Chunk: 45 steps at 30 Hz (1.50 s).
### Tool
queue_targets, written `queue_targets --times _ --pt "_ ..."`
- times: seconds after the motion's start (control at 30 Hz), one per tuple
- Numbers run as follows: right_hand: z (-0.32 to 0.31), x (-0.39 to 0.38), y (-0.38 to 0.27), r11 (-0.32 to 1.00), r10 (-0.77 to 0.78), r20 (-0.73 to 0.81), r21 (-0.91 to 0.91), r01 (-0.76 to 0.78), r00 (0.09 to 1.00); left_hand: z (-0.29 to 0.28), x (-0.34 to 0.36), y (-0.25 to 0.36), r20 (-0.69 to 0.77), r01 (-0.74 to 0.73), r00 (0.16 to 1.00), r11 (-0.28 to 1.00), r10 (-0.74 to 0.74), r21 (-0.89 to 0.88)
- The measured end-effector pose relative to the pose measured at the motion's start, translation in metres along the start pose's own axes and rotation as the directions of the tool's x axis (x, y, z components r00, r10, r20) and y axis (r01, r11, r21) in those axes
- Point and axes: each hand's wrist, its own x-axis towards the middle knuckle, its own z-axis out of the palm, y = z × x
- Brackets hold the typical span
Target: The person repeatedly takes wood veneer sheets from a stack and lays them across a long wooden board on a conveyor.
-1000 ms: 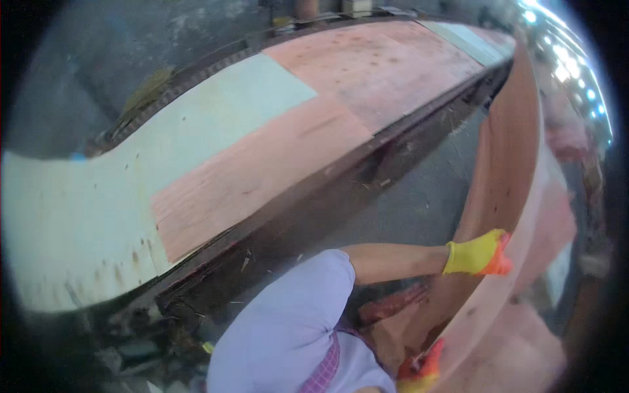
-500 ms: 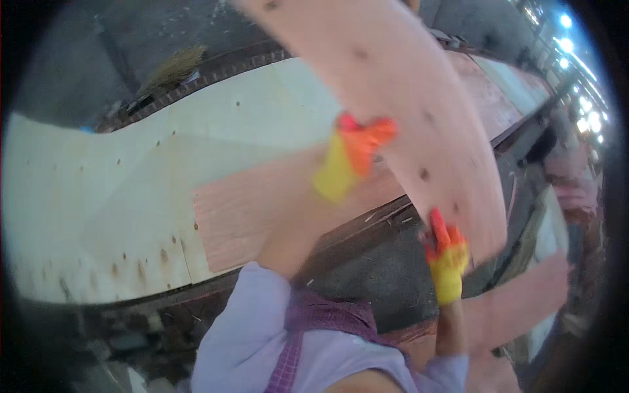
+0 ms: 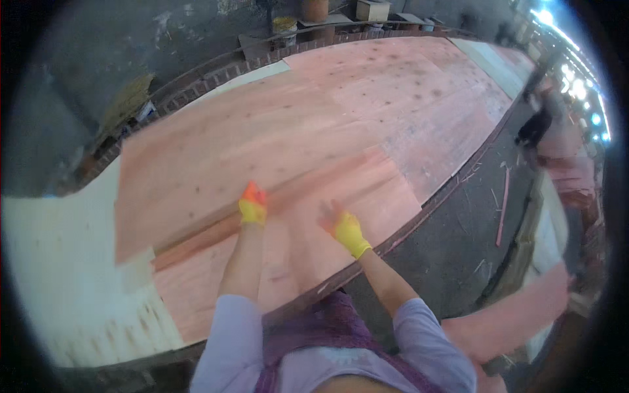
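Observation:
A large pinkish wood veneer sheet (image 3: 196, 187) with dark knots lies across the long work surface, its left edge blurred. My left hand (image 3: 253, 204), in a yellow glove with orange fingers, is closed at the sheet's near edge. Another glove covers my right hand (image 3: 346, 230), held farther right over a smaller pink veneer piece (image 3: 321, 252). Its fingers are smeared by motion but look apart, with nothing visible in them. The smaller piece runs along the near side, partly under the large sheet's shadowed near edge.
Pale veneer (image 3: 59, 262) covers the left end of the surface. More pink sheets (image 3: 419, 92) spread toward the far right. A pink sheet (image 3: 517, 314) hangs over a stack at lower right. Wood strips (image 3: 503, 206) litter the floor. A yellow bucket (image 3: 285, 29) stands beyond the far edge.
The large veneer sheet, raised and bent at the right before, now lies over the pale surface. Both hands have moved left, the right hand farther, away from the sheet. The view has shifted.

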Motion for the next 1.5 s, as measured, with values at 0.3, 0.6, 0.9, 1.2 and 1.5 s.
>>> queue_targets --times 0.3,0.6,0.9,1.2,1.5 --pt "0.047 0.145 -0.034 0.167 0.565 0.342 0.844 -0.510 0.751 -0.071 0.013 -0.001 -0.001 0.101 0.995 0.995 -0.101 0.025" --pt "0.106 0.200 -0.023 -0.020 0.557 0.351 0.912 -0.411 0.753 -0.183 0.010 0.143 -0.171 -0.280 0.952 0.948 0.255 -0.147" --pt "-0.024 0.196 -0.127 0.353 0.378 0.140 0.892 -0.282 0.915 -0.162 -0.035 0.176 0.015 -0.283 0.957 0.945 0.289 -0.164" --pt "0.149 0.295 -0.001 0.383 0.424 0.090 0.884 -0.269 0.901 -0.185 0.130 0.164 -0.204 -0.315 0.935 0.944 0.290 -0.101" --pt "0.224 0.258 0.059 0.409 0.484 0.162 0.827 -0.386 0.860 -0.240 0.154 0.142 -0.329 -0.199 0.917 0.973 0.227 0.116"
